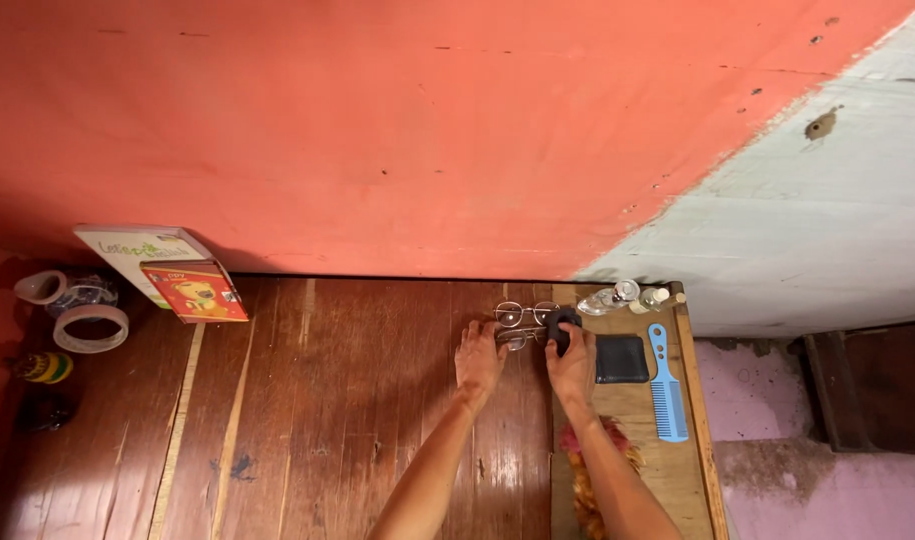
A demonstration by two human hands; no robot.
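We rest our left hand [479, 356] flat on the wooden table [358, 400], fingers loosely spread, fingertips touching the wire-rimmed glasses [523, 322]. Our right hand [574, 362] curls its fingers over a small dark object [563, 326] just beside the glasses. Right of those fingers lie a black wallet [622, 359] and a blue comb [666, 384]; small bottles [628, 296] stand beyond them.

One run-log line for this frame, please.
left hand: on eyeglasses | right hand: on small black object | beside: black wallet, blue comb
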